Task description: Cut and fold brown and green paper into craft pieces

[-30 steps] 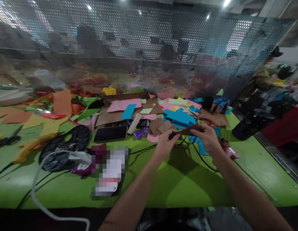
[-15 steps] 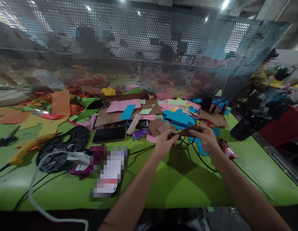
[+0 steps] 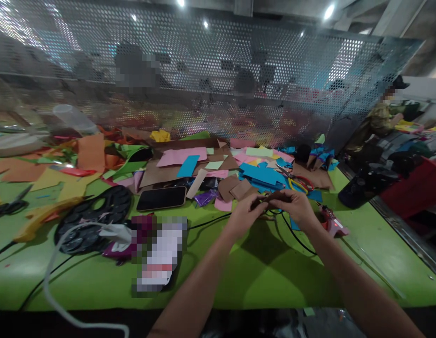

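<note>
I see black round tray [image 3: 94, 213] at left on green worktop [image 3: 267, 267], then dark phone [image 3: 161, 198] lying flat. Left hand [image 3: 244, 216] above worktop, fingers pinched on left end of brown paper piece [image 3: 270, 197]. Piece is held in air between both hands, near scrap pile. Right hand [image 3: 297, 206]: fingers clamped on right end of same piece. Red-handled scissors [image 3: 298, 182] behind it, on blue scraps. Pink device [image 3: 332, 225] beside right wrist.
</note>
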A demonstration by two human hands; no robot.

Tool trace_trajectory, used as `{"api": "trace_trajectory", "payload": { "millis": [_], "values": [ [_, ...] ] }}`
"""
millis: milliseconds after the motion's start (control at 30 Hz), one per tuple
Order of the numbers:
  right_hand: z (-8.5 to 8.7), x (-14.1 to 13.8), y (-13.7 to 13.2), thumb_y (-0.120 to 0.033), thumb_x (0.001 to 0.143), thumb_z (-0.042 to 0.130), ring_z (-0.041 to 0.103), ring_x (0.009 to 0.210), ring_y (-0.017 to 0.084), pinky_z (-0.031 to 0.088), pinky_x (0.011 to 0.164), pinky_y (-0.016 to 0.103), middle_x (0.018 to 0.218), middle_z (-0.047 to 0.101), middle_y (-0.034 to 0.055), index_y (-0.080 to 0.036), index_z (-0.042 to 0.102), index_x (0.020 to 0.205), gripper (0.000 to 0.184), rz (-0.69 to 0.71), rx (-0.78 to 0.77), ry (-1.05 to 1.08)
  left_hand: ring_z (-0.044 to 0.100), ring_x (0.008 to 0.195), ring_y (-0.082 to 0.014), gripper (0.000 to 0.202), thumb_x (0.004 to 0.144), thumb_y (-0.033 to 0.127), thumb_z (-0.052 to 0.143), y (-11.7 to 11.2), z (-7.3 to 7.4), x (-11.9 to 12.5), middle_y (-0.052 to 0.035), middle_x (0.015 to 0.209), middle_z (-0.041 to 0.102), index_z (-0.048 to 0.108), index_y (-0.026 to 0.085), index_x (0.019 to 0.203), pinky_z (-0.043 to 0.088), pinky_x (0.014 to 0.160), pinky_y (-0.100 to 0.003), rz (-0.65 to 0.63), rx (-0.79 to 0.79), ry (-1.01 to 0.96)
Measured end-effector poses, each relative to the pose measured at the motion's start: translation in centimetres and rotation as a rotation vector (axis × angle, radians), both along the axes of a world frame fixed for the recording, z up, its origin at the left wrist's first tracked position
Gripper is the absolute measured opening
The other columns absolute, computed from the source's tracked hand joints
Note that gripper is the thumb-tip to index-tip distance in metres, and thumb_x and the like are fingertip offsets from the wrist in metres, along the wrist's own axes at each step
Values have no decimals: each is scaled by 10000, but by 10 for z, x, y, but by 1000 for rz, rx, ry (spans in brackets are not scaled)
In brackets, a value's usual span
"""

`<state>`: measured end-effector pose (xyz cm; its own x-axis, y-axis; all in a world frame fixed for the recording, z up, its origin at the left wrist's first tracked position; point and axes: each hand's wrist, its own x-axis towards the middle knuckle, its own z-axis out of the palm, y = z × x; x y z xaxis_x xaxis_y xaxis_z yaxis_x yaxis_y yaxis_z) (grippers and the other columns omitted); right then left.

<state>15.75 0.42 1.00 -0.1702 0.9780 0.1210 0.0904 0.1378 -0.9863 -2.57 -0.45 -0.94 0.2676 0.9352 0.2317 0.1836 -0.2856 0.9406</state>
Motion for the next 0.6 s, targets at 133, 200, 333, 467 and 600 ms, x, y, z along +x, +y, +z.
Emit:
{"api": "trace_trajectory", "payload": {
  "millis": [133,200,333,467,600],
  "values": [
    [-4,-3,1,-394,649,811,658,814,214,511,748,335,885,732,49,-182,698,958,392,-39,28,43,533,655,-139,233,865,323,514,2,-3,1,6,669,603,587,166,709,373,589,-241,63,23,69],
    [-5,-2,3,-421,652,804,633,765,189,480,686,290,841,712,35,-180,671,941,399,-98,43,59,490,613,-127,266,863,350,515,2,-2,0,18,618,558,545,171,668,345,564,-240,148,19,35],
    [-10,-1,6,-484,691,767,525,618,141,389,582,259,650,617,-9,-168,648,730,339,-101,56,-47,475,582,-120,295,859,372,517,1,3,0,25,578,536,513,180,635,340,553,-238,195,-26,-63],
    [-16,-4,4,-494,714,748,527,599,137,402,586,262,632,620,-10,-166,654,700,342,-67,69,-81,527,610,-135,272,822,393,569,2,0,2,10,609,584,556,175,659,392,577,-239,159,-64,-151],
    [-12,4,12,-542,873,539,631,659,175,473,611,277,730,709,39,-156,705,821,423,-66,203,-455,573,612,-146,261,788,412,615,8,-3,-4,-15,647,650,617,163,710,433,572,-242,167,-112,-211]
  ]
}}
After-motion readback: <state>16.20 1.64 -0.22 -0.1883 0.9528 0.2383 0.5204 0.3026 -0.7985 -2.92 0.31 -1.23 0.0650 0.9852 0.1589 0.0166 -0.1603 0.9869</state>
